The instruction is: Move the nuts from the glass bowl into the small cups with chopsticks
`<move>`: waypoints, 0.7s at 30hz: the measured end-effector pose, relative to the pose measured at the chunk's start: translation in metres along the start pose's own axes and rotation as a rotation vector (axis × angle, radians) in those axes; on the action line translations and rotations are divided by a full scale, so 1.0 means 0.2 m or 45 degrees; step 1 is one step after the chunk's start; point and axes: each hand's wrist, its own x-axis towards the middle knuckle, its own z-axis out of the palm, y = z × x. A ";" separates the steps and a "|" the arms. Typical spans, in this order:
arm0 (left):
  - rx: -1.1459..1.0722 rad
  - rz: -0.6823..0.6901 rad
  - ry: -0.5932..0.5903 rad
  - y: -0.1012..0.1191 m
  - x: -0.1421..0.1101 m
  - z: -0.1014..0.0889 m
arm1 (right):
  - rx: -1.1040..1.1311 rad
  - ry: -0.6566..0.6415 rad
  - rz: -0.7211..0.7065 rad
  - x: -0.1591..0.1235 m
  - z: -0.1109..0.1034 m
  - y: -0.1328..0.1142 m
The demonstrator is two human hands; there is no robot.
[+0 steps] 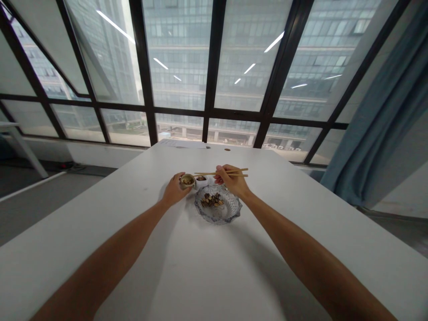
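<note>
No readable text or labels anywhere

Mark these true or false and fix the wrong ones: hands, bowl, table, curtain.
1. The right hand holds the chopsticks. True.
2. The glass bowl contains a cluster of small pieces. True.
3. The left hand grips the glass bowl. False: it holds a small cup.
4. The table is black. False: it is white.
5. The blue curtain hangs on the view's right side. True.
</note>
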 end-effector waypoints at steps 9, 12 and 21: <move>0.036 -0.030 0.049 -0.01 0.01 0.01 | -0.305 0.060 0.026 -0.31 -0.28 -0.01; 0.047 -0.051 0.040 -0.01 0.01 0.00 | -0.431 0.005 -0.017 -0.37 -0.28 0.03; 0.055 -0.064 0.040 -0.02 0.01 0.00 | -0.504 -0.027 -0.080 -0.38 -0.26 0.11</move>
